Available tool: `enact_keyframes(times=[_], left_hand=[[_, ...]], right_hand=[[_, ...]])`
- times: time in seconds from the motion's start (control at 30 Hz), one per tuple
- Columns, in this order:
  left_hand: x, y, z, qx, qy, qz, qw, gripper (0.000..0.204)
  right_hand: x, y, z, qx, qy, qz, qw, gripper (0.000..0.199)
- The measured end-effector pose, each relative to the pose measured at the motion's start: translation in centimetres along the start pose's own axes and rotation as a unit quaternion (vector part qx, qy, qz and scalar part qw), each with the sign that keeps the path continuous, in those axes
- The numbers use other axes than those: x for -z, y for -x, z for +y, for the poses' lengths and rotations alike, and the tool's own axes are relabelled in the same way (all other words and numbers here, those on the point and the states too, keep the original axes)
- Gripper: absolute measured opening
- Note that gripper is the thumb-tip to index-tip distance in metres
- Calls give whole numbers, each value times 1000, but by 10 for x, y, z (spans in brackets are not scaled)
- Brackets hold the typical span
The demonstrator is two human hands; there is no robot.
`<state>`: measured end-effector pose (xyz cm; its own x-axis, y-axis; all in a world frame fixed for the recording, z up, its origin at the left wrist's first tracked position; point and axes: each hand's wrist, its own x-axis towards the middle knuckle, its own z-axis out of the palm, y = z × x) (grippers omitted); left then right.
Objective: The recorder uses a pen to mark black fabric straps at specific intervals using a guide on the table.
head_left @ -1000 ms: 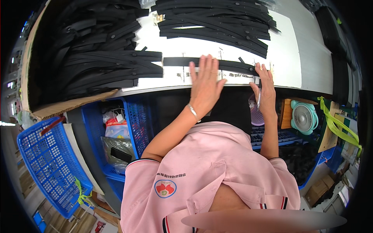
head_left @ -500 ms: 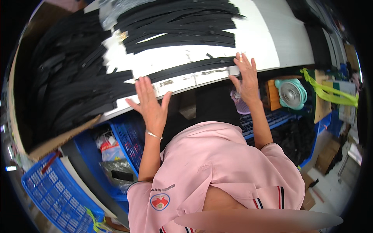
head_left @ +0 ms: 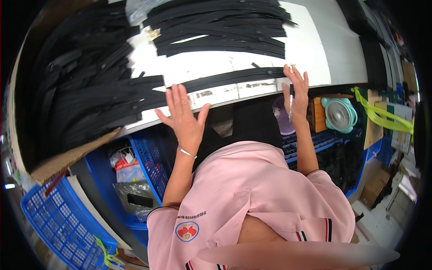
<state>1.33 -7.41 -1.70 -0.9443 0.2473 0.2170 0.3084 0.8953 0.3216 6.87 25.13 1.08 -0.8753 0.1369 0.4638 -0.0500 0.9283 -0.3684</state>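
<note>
farthest out, below and to the left of the white board (head_left: 306,49), sits a blue basket (head_left: 60,225) with a yellow-green ribbon (head_left: 106,255) on it. left of the board, a cardboard box (head_left: 76,155) holds a heap of black strips (head_left: 85,85), some ends lying over the board's left part. below the board's left part, a blue crate (head_left: 145,155) holds plastic bags (head_left: 129,170).

the left hand (head_left: 185,121), with a bracelet (head_left: 187,153) at its wrist, reaches up over the board's lower left edge. its fingers are spread apart, the tips at the left end of a single black strip (head_left: 225,80). this strip lies lengthwise along the board's lower part. on the upper part of the board is a loose pile of more black strips (head_left: 220,28).

the right hand (head_left: 297,94) is at the board's lower right, its fingertips by the strip's right end, fingers apart. a slim tool (head_left: 290,102), possibly a pen, lies along its palm near the thumb; i cannot tell whether the thumb clamps it. below the board's right part hangs or stands a purple basket (head_left: 283,118); then, farther right, come a wooden block (head_left: 318,115) and a turquoise fan (head_left: 340,115).
</note>
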Motion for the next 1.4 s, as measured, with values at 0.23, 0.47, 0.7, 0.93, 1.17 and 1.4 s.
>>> enact_keyframes(times=[0.23,0.47,0.7,0.93,1.17,1.4], left_hand=[[-1,0,2,15,6,18,1000,93],[2,-2,4,11,51,21,998,91],[2,-1,1,14,56,30,998,91],[-1,-1,1,7,59,39,997,90],[0,-1,1,8,43,36,998,90],[0,-2,3,3,46,25,999,89]], right_hand=[[-37,-51,-104,-106,-388,-120,908,26],[-114,-66,-146,-131,-451,-113,876,16],[-119,-64,-151,-49,-372,-120,919,15],[-114,-66,-157,-25,-332,-116,936,16],[-114,-65,-149,-13,-380,-130,916,14],[-120,-62,-141,55,-352,-129,925,14]])
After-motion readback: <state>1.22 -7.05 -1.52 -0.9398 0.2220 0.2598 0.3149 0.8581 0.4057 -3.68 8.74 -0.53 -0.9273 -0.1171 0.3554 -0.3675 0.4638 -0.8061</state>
